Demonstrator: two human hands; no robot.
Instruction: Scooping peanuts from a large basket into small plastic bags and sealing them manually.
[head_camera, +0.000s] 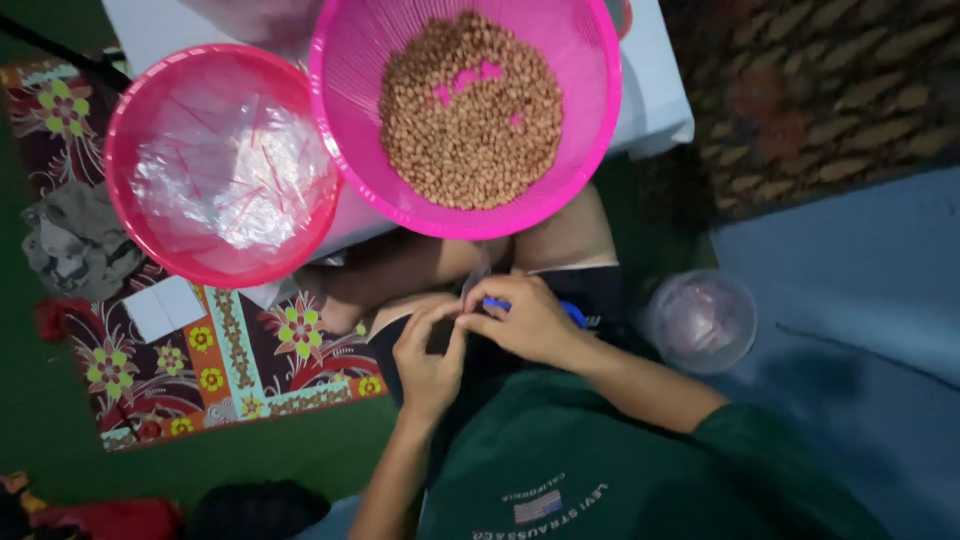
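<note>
Hands: left hand (428, 352) and right hand (527, 318) are pinched shut on a small clear plastic bag (476, 284)
Bag: held at 6 o'clock below the pink round peanut basket (466, 110); judged light, limp, slippery; best gripped at its mouth

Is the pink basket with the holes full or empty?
Partly full: the perforated pink basket holds a heap of brown nuts, and its pink wall shows all round them.
</note>
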